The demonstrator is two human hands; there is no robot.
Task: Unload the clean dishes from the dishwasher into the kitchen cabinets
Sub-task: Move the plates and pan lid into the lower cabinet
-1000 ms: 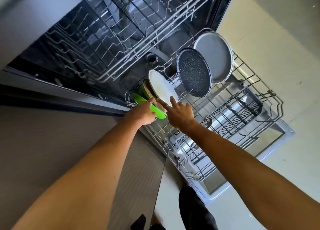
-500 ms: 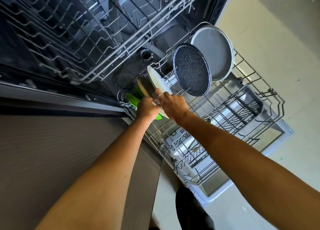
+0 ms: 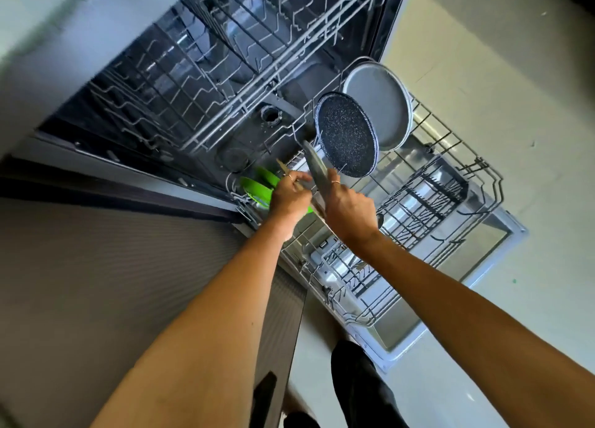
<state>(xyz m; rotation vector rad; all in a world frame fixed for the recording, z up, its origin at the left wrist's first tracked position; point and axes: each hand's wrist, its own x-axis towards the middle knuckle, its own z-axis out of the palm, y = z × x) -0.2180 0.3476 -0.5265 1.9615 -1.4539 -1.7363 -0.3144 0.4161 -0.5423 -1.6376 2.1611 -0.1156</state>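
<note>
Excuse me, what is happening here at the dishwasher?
A person is unloading the lower rack. The right hand grips a pale plate, seen edge-on, and the left hand holds the brownish plate beside it. Two green plates, a dark speckled plate and a grey plate stand in the rack.

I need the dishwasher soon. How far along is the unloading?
The upper rack looks empty. The right hand grips a pale plate in the lower rack; the left hand holds a brownish one. Green plates, a speckled plate and a grey plate remain.
</note>
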